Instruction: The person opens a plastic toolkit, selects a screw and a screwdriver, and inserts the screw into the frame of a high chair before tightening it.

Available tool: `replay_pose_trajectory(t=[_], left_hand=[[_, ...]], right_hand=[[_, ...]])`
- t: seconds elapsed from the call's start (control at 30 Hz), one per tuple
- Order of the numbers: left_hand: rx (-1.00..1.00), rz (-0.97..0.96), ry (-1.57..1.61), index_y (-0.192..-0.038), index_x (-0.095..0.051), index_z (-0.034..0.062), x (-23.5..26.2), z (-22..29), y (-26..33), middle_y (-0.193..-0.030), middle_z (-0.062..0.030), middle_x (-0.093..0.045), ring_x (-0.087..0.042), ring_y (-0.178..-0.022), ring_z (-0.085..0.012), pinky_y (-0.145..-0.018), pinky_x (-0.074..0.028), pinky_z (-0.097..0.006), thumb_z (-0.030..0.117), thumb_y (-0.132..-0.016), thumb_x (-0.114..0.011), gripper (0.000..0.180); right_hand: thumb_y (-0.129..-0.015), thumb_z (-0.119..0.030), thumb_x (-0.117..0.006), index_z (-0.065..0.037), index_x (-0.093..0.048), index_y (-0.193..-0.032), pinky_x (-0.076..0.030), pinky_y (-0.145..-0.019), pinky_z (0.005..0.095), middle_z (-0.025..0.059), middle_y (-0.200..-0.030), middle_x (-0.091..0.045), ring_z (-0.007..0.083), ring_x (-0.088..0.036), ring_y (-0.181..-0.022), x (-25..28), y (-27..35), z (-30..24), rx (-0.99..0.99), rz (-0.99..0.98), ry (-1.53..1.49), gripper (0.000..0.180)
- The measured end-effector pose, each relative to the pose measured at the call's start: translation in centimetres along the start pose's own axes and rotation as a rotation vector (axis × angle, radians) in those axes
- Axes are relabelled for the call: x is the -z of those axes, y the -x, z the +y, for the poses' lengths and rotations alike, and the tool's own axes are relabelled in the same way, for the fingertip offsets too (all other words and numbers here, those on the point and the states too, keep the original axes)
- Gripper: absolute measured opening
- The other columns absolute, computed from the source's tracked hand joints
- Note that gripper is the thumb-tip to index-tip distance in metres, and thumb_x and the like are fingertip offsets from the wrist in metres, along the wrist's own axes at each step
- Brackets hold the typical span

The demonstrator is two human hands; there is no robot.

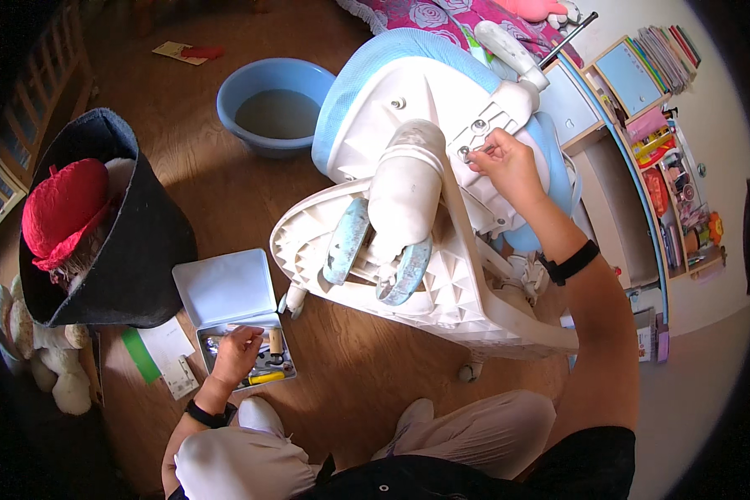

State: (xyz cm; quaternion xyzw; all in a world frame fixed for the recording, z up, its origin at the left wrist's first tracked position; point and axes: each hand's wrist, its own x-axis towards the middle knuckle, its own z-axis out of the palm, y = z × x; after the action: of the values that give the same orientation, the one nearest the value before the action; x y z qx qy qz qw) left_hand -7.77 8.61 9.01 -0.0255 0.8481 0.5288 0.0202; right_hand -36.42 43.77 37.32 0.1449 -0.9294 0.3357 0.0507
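Observation:
An overturned white and light-blue plastic chair (425, 167) lies on the wooden floor with its base toward me. My right hand (508, 167) is up on a white bracket (487, 129) near the chair's top, fingertips pinched on a small metal part beside the screw holes. My left hand (237, 350) reaches down into an open white tool case (225, 292) on the floor, fingers curled over small tools next to a yellow-handled one (267, 377). Whether it grips any tool is hidden.
A blue basin (275, 104) sits on the floor behind the chair. A black fabric bin (133, 242) with red and plush items stands at left, soft toys below it. Shelves (658, 167) with books and toys line the right wall. Paper and a green strip (142, 354) lie near the case.

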Motion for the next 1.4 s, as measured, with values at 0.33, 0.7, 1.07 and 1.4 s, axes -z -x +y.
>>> replay_pose_trajectory(t=[0.33,0.7,1.07,1.4], left_hand=[[0.006,-0.02,-0.022,-0.096,-0.065,-0.002,-0.4,-0.3,0.0,-0.086,-0.0157,-0.065,-0.065,-0.072,-0.0217,-0.064,-0.053,-0.029,0.002,-0.081,-0.062,0.016],[0.009,-0.004,0.0,-0.092,-0.065,-0.0021,-0.5,-0.5,-0.3,-0.086,-0.0181,-0.066,-0.066,-0.068,-0.0285,-0.061,-0.054,-0.032,0.003,-0.082,-0.061,0.012],[0.009,0.006,0.026,-0.093,-0.065,-0.0023,-0.3,-0.2,-0.5,-0.085,-0.0179,-0.065,-0.066,-0.068,-0.0277,-0.062,-0.054,-0.032,0.003,-0.082,-0.061,0.013],[0.027,-0.01,0.005,-0.094,-0.065,-0.0019,-0.3,-0.4,-0.6,-0.085,-0.0177,-0.066,-0.066,-0.068,-0.0259,-0.063,-0.054,-0.032,0.004,-0.082,-0.061,0.014]], right_hand=[[-0.084,0.0,-0.065,0.0,-0.051,-0.077,-0.051,-0.059,0.0198,0.0058,-0.073,-0.062,0.0094,-0.063,-0.069,-1.1,0.1,0.1,-0.019,0.013,-0.066,0.016],[-0.085,-0.011,-0.065,-0.002,-0.054,-0.078,-0.047,-0.053,0.0293,0.0091,-0.068,-0.062,0.0179,-0.061,-0.06,-0.1,1.1,0.4,0.28,0.105,0.363,0.015],[-0.085,-0.021,-0.063,-0.007,-0.055,-0.075,-0.049,-0.058,0.0398,0.009,-0.066,-0.057,0.0299,-0.059,-0.064,0.3,1.9,-1.3,0.557,0.15,0.791,0.019],[-0.086,-0.019,-0.062,-0.008,-0.057,-0.075,-0.043,-0.057,0.0373,0.0086,-0.062,-0.058,0.0286,-0.056,-0.055,0.3,2.2,-0.1,0.608,0.121,0.89,0.016]])
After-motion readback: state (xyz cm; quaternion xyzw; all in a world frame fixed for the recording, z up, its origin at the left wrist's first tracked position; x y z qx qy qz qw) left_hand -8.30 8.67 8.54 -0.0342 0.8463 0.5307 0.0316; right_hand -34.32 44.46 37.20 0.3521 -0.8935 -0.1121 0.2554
